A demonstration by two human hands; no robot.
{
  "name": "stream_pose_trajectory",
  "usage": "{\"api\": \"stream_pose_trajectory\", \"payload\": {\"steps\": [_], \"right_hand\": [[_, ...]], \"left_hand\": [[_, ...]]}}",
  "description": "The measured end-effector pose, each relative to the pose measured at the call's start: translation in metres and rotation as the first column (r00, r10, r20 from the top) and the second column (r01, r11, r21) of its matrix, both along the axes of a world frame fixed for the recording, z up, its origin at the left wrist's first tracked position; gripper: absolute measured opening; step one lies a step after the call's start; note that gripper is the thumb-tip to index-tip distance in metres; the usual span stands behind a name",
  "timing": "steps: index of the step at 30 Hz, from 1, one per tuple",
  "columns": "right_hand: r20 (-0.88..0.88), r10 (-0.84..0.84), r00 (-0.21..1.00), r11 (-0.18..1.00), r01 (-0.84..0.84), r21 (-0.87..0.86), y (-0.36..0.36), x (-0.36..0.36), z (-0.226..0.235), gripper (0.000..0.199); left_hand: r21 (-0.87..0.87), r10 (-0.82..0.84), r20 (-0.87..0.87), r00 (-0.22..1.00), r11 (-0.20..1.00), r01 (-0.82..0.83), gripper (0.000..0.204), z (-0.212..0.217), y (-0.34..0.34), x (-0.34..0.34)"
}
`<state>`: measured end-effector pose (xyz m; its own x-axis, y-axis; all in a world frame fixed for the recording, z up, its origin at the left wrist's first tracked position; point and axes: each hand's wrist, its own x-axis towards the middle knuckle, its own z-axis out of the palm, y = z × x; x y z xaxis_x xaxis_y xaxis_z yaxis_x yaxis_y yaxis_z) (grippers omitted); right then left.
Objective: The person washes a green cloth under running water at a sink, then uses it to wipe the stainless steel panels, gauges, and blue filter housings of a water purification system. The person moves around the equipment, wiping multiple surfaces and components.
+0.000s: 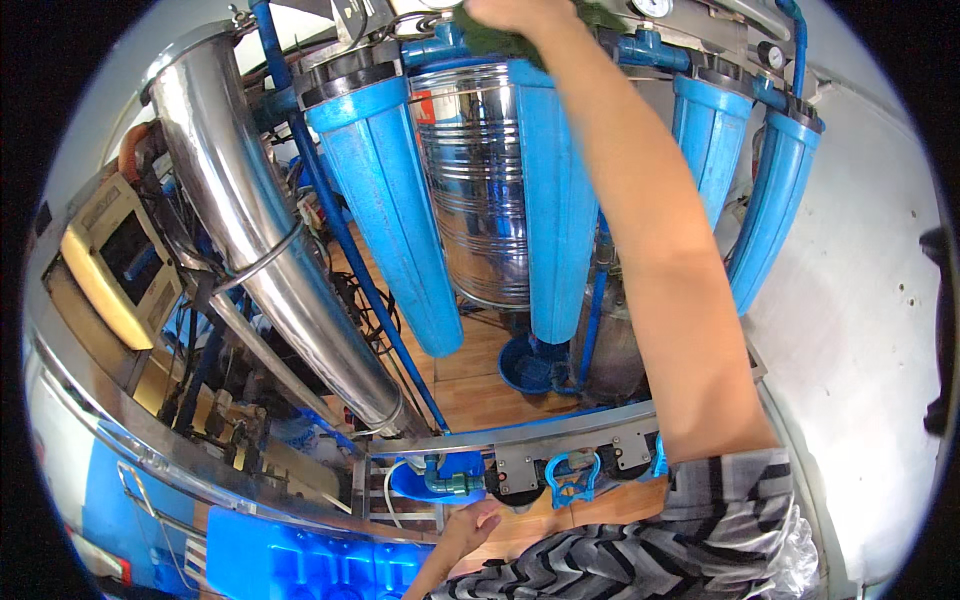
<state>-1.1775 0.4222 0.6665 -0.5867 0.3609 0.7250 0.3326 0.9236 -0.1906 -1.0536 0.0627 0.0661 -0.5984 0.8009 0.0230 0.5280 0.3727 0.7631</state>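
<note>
My right arm reaches up across the view, and my right hand (522,14) is at the top edge, partly cut off. It is closed on a dark green cloth (500,38), pressed against the top of the middle blue filter housing (556,190). The cloth hangs over the blue pipe there and hides the housing's cap. Low in the view, my left hand (470,524) hangs just below a green pipe fitting (455,484). Its fingers are loosely bent and apart, with nothing seen in them.
More blue housings (385,200) hang on either side, with pressure gauges (652,7) above. A steel cylinder (260,240) slants at left; a steel tank (475,190) stands behind. A metal frame rail (520,436) crosses before me. Blue plastic containers (300,560) sit lower left.
</note>
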Motion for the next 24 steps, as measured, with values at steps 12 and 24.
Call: {"api": "stream_pose_trajectory", "payload": {"steps": [12, 24], "right_hand": [[-0.728, 0.262, 0.634, 0.965, -0.197, 0.176, 0.015, -0.023, -0.016, 0.034], [-0.577, 0.623, 0.528, 0.782, -0.417, 0.463, -0.067, -0.069, -0.158, 0.050]], "left_hand": [[-0.023, 0.088, 0.024, 0.996, 0.996, -0.087, 0.040, 0.005, -0.013, -0.008], [0.035, 0.081, -0.083, 0.993, 0.996, -0.079, 0.038, 0.009, -0.007, -0.006]]}}
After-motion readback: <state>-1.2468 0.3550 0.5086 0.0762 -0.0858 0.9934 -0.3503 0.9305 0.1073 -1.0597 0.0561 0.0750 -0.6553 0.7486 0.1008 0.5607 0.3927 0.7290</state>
